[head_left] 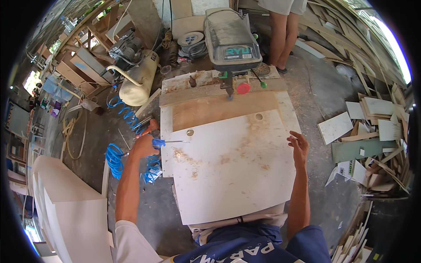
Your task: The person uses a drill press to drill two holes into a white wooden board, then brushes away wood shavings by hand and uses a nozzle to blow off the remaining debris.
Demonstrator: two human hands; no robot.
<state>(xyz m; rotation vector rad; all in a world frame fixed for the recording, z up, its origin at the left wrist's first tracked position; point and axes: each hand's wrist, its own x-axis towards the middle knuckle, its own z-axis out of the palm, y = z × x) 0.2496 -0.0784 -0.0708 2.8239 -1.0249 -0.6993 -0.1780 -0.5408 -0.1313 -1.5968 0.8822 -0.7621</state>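
My left hand (pixel 144 147) is closed around a blue air blow gun (pixel 158 143). Its thin metal nozzle points right over a white panel (pixel 232 175), just below a round hole at the panel's left corner. Another round hole sits near the far right corner. Wood shavings (pixel 186 158) are scattered on the panel, which lies on the drill press table (pixel 167 151). By the panel's right edge my right hand (pixel 300 147) is raised with its fingers apart, holding nothing. Beyond the panel stands the drill press (pixel 232 39), its chuck above a brown board (pixel 219 109).
A blue coiled air hose (pixel 115 162) hangs left of the table, near an air compressor (pixel 139 81). White boards (pixel 70 193) stand at the near left. Offcuts (pixel 377 118) are piled on the right. Another person's legs (pixel 280 39) show behind the drill press.
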